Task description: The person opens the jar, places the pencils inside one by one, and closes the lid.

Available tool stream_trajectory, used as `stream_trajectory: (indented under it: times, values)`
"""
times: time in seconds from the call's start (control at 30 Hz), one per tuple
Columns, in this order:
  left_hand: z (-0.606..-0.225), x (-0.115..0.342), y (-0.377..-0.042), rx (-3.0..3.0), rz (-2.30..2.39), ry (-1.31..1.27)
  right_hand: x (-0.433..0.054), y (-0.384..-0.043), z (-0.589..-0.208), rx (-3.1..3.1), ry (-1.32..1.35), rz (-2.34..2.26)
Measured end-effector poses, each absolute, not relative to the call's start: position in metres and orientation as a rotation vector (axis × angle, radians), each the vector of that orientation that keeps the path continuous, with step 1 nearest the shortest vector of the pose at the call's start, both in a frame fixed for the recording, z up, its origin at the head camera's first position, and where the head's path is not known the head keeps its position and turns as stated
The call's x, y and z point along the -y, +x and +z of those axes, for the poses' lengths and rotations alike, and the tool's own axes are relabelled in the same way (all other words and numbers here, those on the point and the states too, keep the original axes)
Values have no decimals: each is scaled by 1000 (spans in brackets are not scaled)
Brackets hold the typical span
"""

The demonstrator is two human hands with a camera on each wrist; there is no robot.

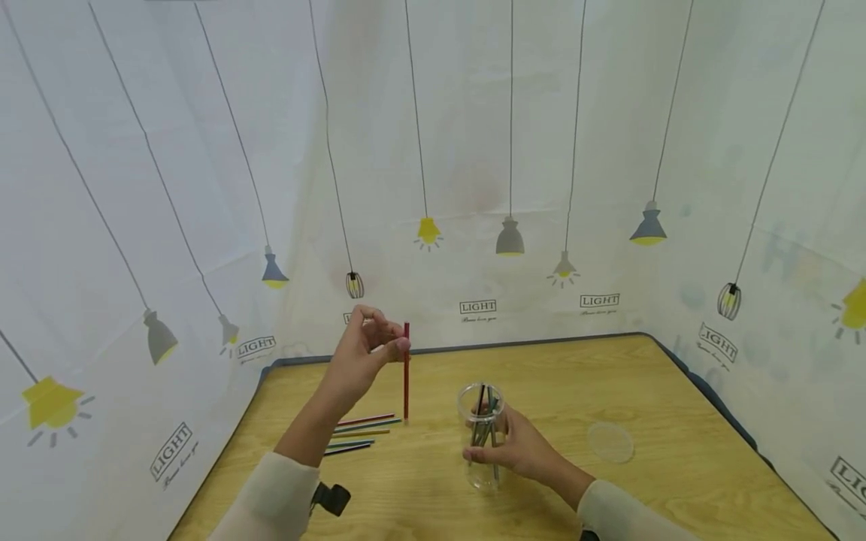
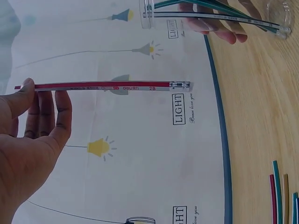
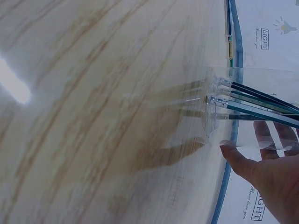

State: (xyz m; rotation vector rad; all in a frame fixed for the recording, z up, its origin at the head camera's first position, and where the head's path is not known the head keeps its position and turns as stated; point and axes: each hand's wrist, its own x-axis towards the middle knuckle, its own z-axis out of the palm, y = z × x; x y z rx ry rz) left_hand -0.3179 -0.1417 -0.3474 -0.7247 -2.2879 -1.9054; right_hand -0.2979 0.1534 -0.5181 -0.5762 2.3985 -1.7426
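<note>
My left hand (image 1: 365, 349) pinches a red pencil (image 1: 406, 383) near its upper end, between thumb and fingers. The pencil hangs upright, its eraser end (image 2: 181, 85) pointing down, above the table and left of the jar. My right hand (image 1: 528, 451) grips a clear plastic jar (image 1: 482, 479) from its right side, the thumb across the front. Several dark and green pencils (image 3: 261, 111) lean inside the jar, with their eraser ends at its bottom. The jar's mouth is uncovered. On the table below my left hand lies a loose row of pencils (image 1: 365, 433) in several colours.
A clear round lid (image 1: 610, 442) lies flat on the wooden table (image 1: 555, 376), right of the jar. White sheeting (image 1: 473, 150) printed with hanging lamps stands behind the table and along both sides. A black strap piece (image 1: 331, 498) sticks out at my left wrist.
</note>
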Motion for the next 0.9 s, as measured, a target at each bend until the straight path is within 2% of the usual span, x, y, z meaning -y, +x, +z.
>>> stream_trajectory:
  times: [0.27,0.9]
  values:
    - [-340,129,-319,2118,-2083,-684,-153,-295,-517,-2402,-547,-1735]
    - [-331,104,-313,1954,-2212,-802,-154,-298,-517,-2398,-559,-1730]
